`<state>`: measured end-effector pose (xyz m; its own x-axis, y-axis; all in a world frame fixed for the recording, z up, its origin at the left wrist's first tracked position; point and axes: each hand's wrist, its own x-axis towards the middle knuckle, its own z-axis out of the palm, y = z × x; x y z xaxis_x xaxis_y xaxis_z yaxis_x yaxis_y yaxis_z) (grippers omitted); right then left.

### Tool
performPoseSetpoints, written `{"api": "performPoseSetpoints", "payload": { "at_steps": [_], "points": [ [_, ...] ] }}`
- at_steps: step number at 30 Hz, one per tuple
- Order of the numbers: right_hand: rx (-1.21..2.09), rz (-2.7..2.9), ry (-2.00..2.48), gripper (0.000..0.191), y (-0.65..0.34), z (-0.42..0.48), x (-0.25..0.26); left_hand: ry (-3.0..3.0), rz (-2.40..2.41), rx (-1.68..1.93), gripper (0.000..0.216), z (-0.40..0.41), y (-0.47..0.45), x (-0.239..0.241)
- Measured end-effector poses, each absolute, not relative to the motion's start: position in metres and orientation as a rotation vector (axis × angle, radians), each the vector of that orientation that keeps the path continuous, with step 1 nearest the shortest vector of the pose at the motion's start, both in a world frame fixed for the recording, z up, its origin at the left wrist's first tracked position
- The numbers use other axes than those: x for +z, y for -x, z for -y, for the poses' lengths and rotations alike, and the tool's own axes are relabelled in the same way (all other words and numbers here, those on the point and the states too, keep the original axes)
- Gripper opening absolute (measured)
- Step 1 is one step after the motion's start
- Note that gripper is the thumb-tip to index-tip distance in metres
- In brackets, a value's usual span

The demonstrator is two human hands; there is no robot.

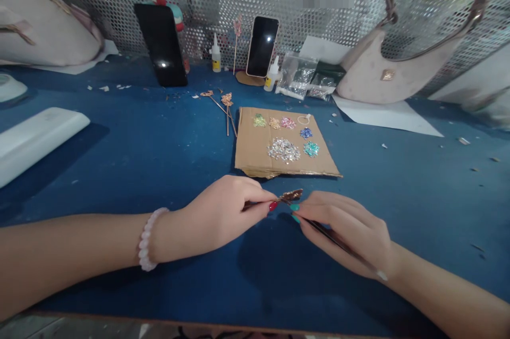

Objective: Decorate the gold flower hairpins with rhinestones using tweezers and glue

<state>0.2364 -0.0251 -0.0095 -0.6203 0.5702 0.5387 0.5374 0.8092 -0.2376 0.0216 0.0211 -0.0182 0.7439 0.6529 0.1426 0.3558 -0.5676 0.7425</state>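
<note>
My left hand [223,211], with a beaded bracelet at the wrist, pinches a gold-coloured hair stick between thumb and forefinger. The leaf-like ornament head [292,195] of the stick points right, just beyond the fingertips. In my right hand [346,227] is a slim dark tool [334,239] held like a pen, its pale end toward the wrist and its tip at the ornament. Whether it is tweezers or a picking pen is unclear. Behind the hands lies a cardboard sheet [251,147] with piles of silver gems [283,150], teal gems [311,149] and other small coloured gems.
Two more hair sticks [227,100] lie left of the cardboard. At the back stand a dark phone [161,44], a second phone [263,47], glue bottles [272,74] and plastic bags [297,76]. A handbag [398,70] is at right, a white case [42,140] at left.
</note>
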Motion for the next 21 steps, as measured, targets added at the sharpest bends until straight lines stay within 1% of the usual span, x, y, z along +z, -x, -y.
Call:
{"api": "performPoseSetpoints", "payload": {
  "at_steps": [21],
  "points": [
    [0.015, 2.382, 0.804, 0.020, -0.2370, 0.0254, -0.0075, -2.231, -0.756, 0.547, 0.021, -0.0210, -0.0214, -0.0205]
  ]
}}
